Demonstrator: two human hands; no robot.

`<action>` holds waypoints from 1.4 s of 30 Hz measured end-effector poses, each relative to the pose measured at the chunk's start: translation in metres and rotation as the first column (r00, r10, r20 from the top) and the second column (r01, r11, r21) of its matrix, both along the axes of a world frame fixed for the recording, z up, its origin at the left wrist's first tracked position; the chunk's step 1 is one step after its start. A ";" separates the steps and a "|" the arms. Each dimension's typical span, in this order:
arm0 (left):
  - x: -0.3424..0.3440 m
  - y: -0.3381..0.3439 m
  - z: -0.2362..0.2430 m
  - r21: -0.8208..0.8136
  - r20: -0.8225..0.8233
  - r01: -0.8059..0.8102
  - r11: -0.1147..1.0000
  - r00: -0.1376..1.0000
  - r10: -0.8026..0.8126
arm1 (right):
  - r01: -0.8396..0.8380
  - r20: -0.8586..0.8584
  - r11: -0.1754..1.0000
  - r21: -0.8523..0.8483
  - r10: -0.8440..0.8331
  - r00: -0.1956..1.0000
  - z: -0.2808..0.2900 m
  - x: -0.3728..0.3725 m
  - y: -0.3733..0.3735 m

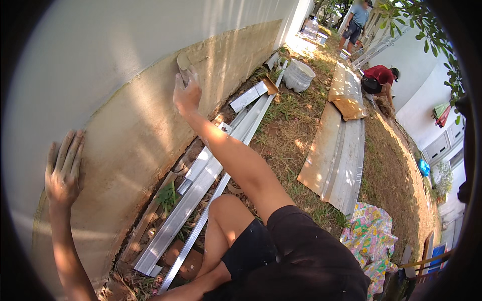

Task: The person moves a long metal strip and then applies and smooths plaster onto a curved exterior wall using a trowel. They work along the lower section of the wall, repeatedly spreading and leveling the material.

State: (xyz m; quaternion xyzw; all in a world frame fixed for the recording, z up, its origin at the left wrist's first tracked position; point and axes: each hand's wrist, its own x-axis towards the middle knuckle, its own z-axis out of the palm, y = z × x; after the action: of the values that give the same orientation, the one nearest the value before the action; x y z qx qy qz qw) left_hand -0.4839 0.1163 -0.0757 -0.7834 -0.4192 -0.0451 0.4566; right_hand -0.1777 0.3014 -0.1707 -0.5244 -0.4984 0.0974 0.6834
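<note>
My left hand [65, 173] lies flat against the wall [135, 120], fingers stretched upward and dusted with pale powder. It rests near the edge between the pale painted upper part and the tan lower band. Farther along, my right arm reaches out to the same band. My right hand [188, 93], also dusty, is closed on a small rounded beige piece [184, 61] that looks like a flat pad or scraper. This piece is at the wall near the top edge of the tan band; my fingers hide its lower part.
Long metal channels [201, 188] lie along the wall's foot, beside my bent knee. A whitish bucket [298, 76] stands on the grass beyond. To the right are long sheets [334, 155] and a flowered cloth [369, 238]. One person [379, 80] crouches; another [356, 22] stands farther off.
</note>
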 end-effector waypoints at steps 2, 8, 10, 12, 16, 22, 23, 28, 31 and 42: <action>0.001 -0.001 0.002 0.018 -0.015 0.009 1.000 1.000 -0.009 | -0.004 0.010 0.999 0.053 0.004 1.000 -0.009 0.003 0.013; 0.007 0.000 0.006 0.056 -0.048 0.000 0.998 0.999 0.003 | -0.057 -0.099 0.998 0.038 0.061 0.993 -0.002 -0.018 0.023; 0.009 0.000 0.007 0.070 -0.065 0.001 0.998 0.998 0.004 | -0.100 -0.171 0.992 0.074 0.111 0.979 0.006 -0.052 -0.001; 0.011 -0.001 0.008 0.069 -0.069 -0.006 0.998 0.998 0.011 | -0.162 -0.019 0.960 0.230 0.171 0.985 0.000 -0.090 -0.037; 0.013 -0.002 0.009 0.045 -0.077 -0.035 0.998 0.996 0.038 | -0.511 0.658 0.794 0.329 0.195 0.727 -0.047 -0.107 -0.058; 0.011 0.000 0.007 0.102 -0.104 -0.015 0.995 0.994 0.025 | -0.183 -0.019 0.969 0.166 0.189 0.982 -0.023 -0.008 0.047; 0.011 0.001 0.006 0.103 -0.116 -0.033 0.994 0.992 0.045 | -0.238 -0.295 0.967 0.087 0.253 0.921 -0.008 -0.001 0.049; 0.012 0.001 0.007 0.091 -0.097 -0.015 0.996 0.995 0.024 | -0.114 0.045 0.963 0.245 0.106 0.993 0.015 -0.067 -0.018; 0.013 0.000 0.008 0.071 -0.101 -0.028 0.997 0.994 0.035 | -0.370 0.468 0.847 0.383 0.167 0.868 -0.024 -0.072 -0.026; 0.010 0.002 0.005 0.090 -0.120 -0.035 0.995 0.992 0.046 | 0.017 -0.025 0.974 0.226 -0.012 1.000 0.014 -0.026 0.031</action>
State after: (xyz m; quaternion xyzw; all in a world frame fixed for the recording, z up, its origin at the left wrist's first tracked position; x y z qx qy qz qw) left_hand -0.4735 0.1179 -0.0705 -0.7553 -0.4038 -0.0062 0.5163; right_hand -0.2034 0.3320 -0.1568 -0.4454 -0.4943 0.0412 0.7454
